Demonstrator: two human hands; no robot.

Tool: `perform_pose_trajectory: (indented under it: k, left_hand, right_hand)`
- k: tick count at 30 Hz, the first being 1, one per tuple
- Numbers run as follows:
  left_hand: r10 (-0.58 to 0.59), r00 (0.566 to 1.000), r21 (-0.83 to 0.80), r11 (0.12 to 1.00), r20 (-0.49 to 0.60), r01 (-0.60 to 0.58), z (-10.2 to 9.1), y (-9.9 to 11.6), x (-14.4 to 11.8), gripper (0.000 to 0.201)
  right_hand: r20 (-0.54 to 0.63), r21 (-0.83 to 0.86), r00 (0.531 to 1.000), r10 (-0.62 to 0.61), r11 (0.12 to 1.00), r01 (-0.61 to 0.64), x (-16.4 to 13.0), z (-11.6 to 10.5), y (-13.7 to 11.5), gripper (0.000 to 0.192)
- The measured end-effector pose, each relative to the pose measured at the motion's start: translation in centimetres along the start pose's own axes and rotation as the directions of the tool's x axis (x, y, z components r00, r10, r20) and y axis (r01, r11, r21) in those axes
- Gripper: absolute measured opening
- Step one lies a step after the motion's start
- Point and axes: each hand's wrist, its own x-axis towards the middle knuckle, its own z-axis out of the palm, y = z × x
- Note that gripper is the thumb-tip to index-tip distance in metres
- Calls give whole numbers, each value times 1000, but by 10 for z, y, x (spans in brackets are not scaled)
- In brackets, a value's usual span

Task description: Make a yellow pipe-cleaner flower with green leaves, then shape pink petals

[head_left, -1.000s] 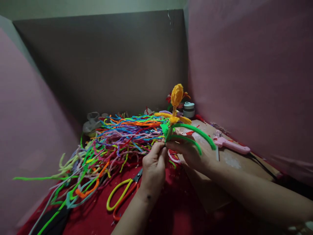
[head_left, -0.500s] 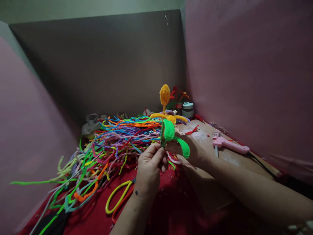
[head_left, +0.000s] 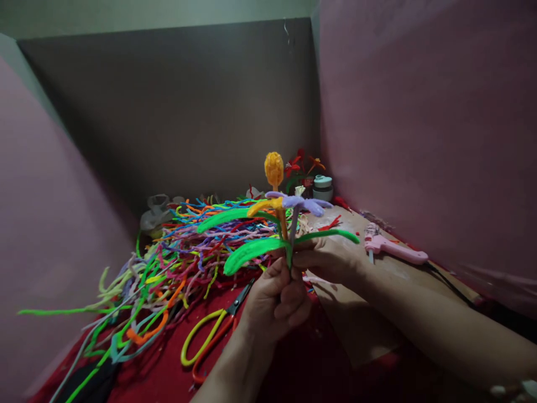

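I hold a pipe-cleaner flower (head_left: 274, 168) upright over the red cloth: a yellow-orange bud on top, yellow and purple petals below it, and green leaves (head_left: 251, 251) spreading left and right. My left hand (head_left: 277, 299) is closed around the bottom of its stem. My right hand (head_left: 329, 258) pinches the stem just above, beside the right green leaf (head_left: 331, 235). A big heap of loose pipe cleaners (head_left: 197, 240) in many colours lies behind and to the left.
Yellow-and-orange-handled scissors (head_left: 210, 336) lie on the red cloth (head_left: 159, 369) near my left wrist. A pink glue gun (head_left: 394, 251) rests on brown cardboard (head_left: 403, 277) at the right. Small jars (head_left: 323, 188) and red flowers (head_left: 300, 162) stand at the back. Pink panels close in both sides.
The flower has been turned in my hands, so the green leaves now spread out left and right and a purple petal shows. My left hand has shifted right and gripped lower on the stem.
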Motion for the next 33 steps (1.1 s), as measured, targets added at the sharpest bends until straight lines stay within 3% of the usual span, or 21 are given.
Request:
perform_pose_trajectory:
  k: [2, 5, 7, 9, 10, 12, 15, 18, 22, 28, 33]
  left_hand:
    - [-56, 996, -49, 997, 74, 60, -2, -3, -2, 10]
    - [-89, 989, -14, 996, 116, 91, -2, -1, -3, 13]
    - [-59, 995, 113, 992, 77, 50, 2, 5, -3, 15]
    - [18, 1000, 354, 935, -17, -11, 7, 12, -2, 17]
    - [81, 994, 505, 863, -76, -31, 11, 15, -2, 19]
    - [253, 951, 774, 632, -175, -26, 15, 16, -2, 20]
    - [496, 852, 941, 339, -167, -13, 17, 9, -2, 14]
    - [585, 796, 969, 245, -159, 14, 15, 2, -3, 15]
    - [574, 778, 935, 352, -254, 46, 16, 4, -3, 24]
    - [447, 834, 789, 614, -324, -23, 10, 8, -1, 31]
    - [431, 844, 720, 689, -320, -80, 8, 8, 0, 27]
  right_hand:
    - [27, -13, 1000, 17, 1000, -16, -2, 2, -3, 15]
    - [39, -12, 998, -58, 998, 59, -3, 4, -2, 14]
    - [-18, 18, 992, -123, 992, 123, -3, 4, 2, 16]
    - [-74, 46, 990, -124, 991, 127, -3, 4, 5, 21]
    - [-85, 64, 992, -98, 993, 103, -2, 5, 6, 25]
    - [-110, 99, 993, -37, 994, 48, -1, 8, 5, 34]
    - [-265, 63, 962, -69, 994, 88, 1, 14, 1, 27]
    - [-353, -45, 918, -179, 984, 175, 2, 18, -1, 17]
    - [-292, -105, 945, -148, 987, 122, 2, 16, -1, 21]
    - [-204, -64, 970, -133, 990, 122, 1, 4, 9, 26]
    - [-224, -163, 969, -109, 984, 73, -2, 3, 6, 22]
